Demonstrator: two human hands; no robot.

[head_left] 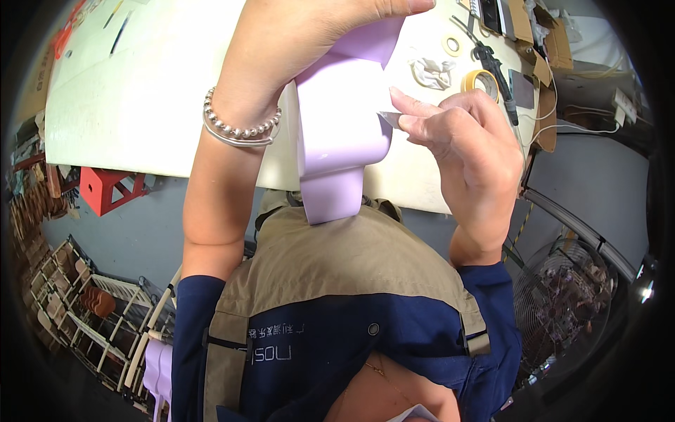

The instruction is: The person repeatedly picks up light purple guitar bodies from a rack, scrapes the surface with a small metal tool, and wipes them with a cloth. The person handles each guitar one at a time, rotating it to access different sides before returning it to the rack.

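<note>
A glossy lilac piece, curved like a ukulele body (332, 195), stands over the near table edge with its lower end against my apron. My left hand (302, 35) grips its upper part from the far left; most of those fingers are hidden or out of the picture. Strong glare whitens the middle of the lilac surface. On the right, my right hand (467, 133) pinches a small pointed grey blade (389, 119) between thumb and fingers. The blade's tip touches, or nearly touches, the right edge of the lilac piece.
On the pale table (155, 91) lie a yellow tape roll (479, 81), a smaller tape roll (452, 46), crumpled white paper (432, 72) and a black tool (498, 70). A red stool (105, 188), a rack (91, 316) and a fan (562, 302) stand around me.
</note>
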